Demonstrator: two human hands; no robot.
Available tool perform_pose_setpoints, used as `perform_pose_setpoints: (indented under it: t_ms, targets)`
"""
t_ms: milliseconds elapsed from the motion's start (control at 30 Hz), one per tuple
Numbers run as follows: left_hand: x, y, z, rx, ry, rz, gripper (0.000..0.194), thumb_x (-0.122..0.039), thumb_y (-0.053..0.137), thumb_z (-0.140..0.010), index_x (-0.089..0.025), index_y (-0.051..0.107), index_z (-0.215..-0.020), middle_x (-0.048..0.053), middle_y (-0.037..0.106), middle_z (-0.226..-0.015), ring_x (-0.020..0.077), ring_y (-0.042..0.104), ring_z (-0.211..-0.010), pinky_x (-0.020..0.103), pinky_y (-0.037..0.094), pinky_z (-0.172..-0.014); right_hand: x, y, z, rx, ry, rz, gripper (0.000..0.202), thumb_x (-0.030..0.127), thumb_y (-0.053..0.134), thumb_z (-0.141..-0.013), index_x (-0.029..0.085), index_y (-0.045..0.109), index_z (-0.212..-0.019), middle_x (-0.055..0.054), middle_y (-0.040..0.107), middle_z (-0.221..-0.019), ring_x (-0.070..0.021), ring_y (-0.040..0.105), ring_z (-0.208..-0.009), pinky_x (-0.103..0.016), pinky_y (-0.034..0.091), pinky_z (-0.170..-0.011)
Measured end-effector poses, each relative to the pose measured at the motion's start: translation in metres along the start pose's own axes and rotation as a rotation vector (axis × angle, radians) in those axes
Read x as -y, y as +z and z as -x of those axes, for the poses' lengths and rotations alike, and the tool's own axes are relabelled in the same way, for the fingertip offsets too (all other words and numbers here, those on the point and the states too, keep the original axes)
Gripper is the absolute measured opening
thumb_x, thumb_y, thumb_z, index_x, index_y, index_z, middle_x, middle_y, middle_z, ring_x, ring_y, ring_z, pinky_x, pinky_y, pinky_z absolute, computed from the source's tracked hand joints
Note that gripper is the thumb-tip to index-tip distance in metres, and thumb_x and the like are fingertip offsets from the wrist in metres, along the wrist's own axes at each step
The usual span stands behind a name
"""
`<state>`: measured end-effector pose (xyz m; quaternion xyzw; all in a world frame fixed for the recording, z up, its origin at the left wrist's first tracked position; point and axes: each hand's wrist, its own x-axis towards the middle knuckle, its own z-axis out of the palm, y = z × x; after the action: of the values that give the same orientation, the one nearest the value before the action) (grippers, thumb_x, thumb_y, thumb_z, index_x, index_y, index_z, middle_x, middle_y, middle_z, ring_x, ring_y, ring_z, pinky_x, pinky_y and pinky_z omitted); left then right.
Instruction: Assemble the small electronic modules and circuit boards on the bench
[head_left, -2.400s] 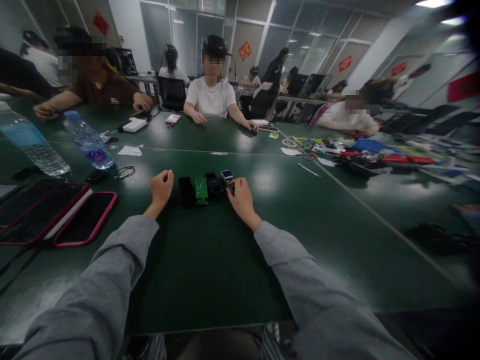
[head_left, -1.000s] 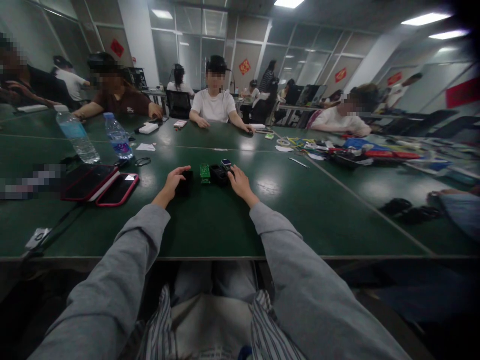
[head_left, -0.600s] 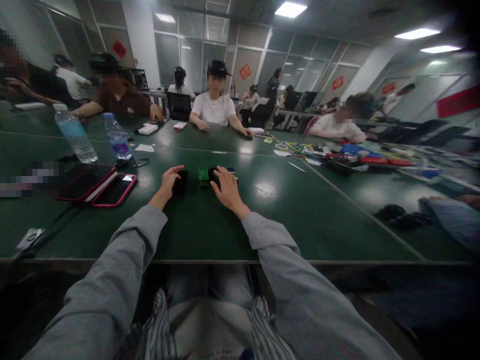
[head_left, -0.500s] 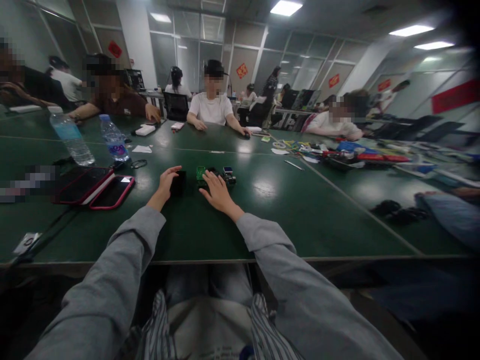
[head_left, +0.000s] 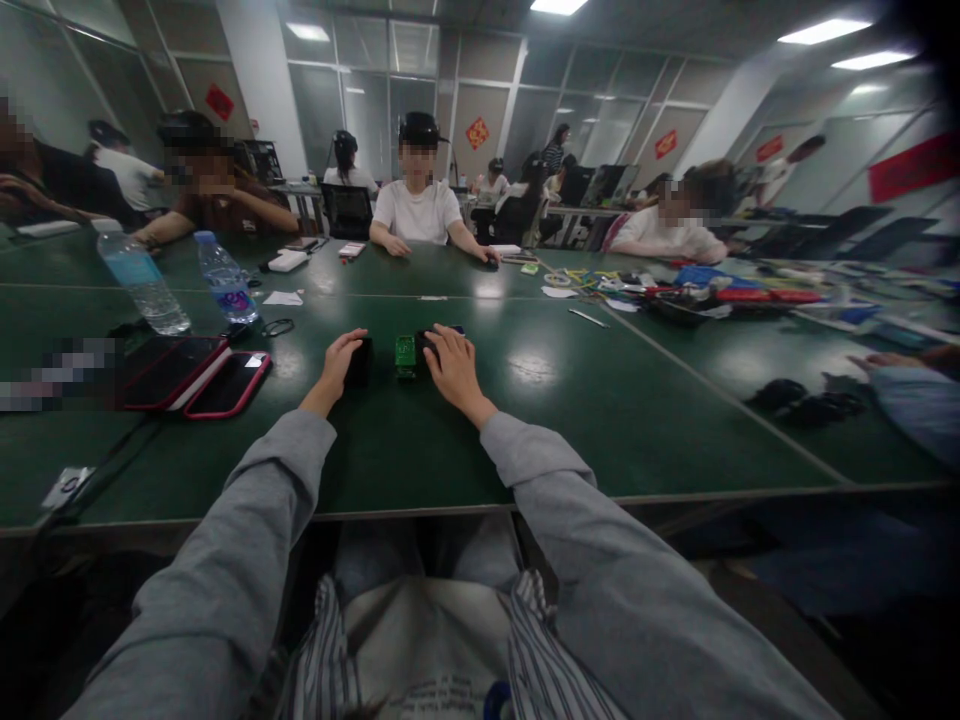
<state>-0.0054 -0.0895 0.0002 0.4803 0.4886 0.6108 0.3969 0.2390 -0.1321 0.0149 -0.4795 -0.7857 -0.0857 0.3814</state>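
Flanking one rectangular green circuit board (head_left: 405,352), the left hand (head_left: 340,366) is resting curled at one black slab (head_left: 361,364), the right hand (head_left: 454,366) lying over one dark device (head_left: 425,342), finger grips unclear.

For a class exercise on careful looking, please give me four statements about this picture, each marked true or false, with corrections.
1. The green circuit board lies between the left hand and the right hand. True.
2. The left hand is on the pink-rimmed phone. False: it is at a flat black object.
3. The bottle with the purple label has a blue cap. True.
4. The tabletop is white. False: the tabletop is green.
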Motion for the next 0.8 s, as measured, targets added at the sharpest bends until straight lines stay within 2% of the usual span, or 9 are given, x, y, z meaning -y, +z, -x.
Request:
perform_pose_setpoints:
  t_ms: [67, 133, 267, 467, 633, 800]
  targets:
    - [0.001, 0.001, 0.001, 0.012, 0.067, -0.046, 0.030, -0.026, 0.059, -0.075, -0.020, 0.071, -0.101, 0.004, 0.065, -0.122, 0.0226, 0.055, -0.118, 0.040, 0.035, -0.110, -0.019, 0.004, 0.000, -0.021, 0.106, 0.034, 0.041, 0.036, 0.032, -0.099, 0.020, 0.047, -0.134, -0.010, 0.040, -0.146, -0.0263, 0.033, -0.135, -0.048, 0.028, -0.109]
    - [0.003, 0.001, 0.002, 0.025, 0.108, -0.079, 0.030, -0.026, 0.058, -0.075, -0.020, 0.071, -0.102, 0.005, 0.064, -0.124, 0.0229, 0.054, -0.120, 0.040, 0.032, -0.112, -0.037, 0.009, 0.001, 0.017, 0.188, 0.027, 0.041, 0.037, 0.033, -0.099, 0.019, 0.051, -0.130, -0.012, 0.042, -0.144, -0.0283, 0.038, -0.131, -0.049, 0.034, -0.104]
    - [0.008, 0.000, 0.000, 0.042, 0.124, -0.110, 0.031, -0.029, 0.059, -0.077, -0.021, 0.071, -0.104, 0.005, 0.063, -0.125, 0.0237, 0.053, -0.122, 0.042, 0.032, -0.112, -0.057, 0.016, 0.000, 0.063, 0.219, -0.013, 0.037, 0.036, 0.035, -0.098, 0.017, 0.058, -0.120, -0.013, 0.051, -0.133, -0.0272, 0.049, -0.119, -0.045, 0.043, -0.097]
    - [0.007, 0.001, 0.000, 0.054, 0.124, -0.109, 0.029, -0.029, 0.059, -0.077, -0.021, 0.071, -0.102, 0.006, 0.063, -0.126, 0.0236, 0.054, -0.121, 0.042, 0.032, -0.112, -0.059, 0.018, -0.004, -0.011, 0.228, -0.046, 0.030, 0.033, 0.037, -0.098, 0.018, 0.061, -0.106, -0.011, 0.056, -0.116, -0.0237, 0.053, -0.104, -0.040, 0.045, -0.092]
    - [0.002, 0.001, 0.003, 0.067, 0.113, -0.109, 0.028, -0.028, 0.058, -0.077, -0.021, 0.071, -0.101, 0.006, 0.061, -0.129, 0.0242, 0.053, -0.123, 0.043, 0.031, -0.112, -0.059, 0.013, -0.004, -0.092, 0.272, -0.035, 0.015, 0.025, 0.045, -0.091, 0.017, 0.058, -0.093, -0.011, 0.053, -0.103, -0.0230, 0.051, -0.100, -0.038, 0.045, -0.089]
    - [0.001, 0.001, 0.004, 0.068, 0.102, -0.132, 0.029, -0.028, 0.057, -0.078, -0.021, 0.071, -0.102, 0.006, 0.060, -0.132, 0.0244, 0.052, -0.123, 0.043, 0.031, -0.112, -0.056, 0.014, -0.001, -0.089, 0.296, -0.039, 0.018, 0.021, 0.049, -0.086, 0.015, 0.054, -0.102, -0.014, 0.049, -0.109, -0.0243, 0.051, -0.103, -0.040, 0.045, -0.091]
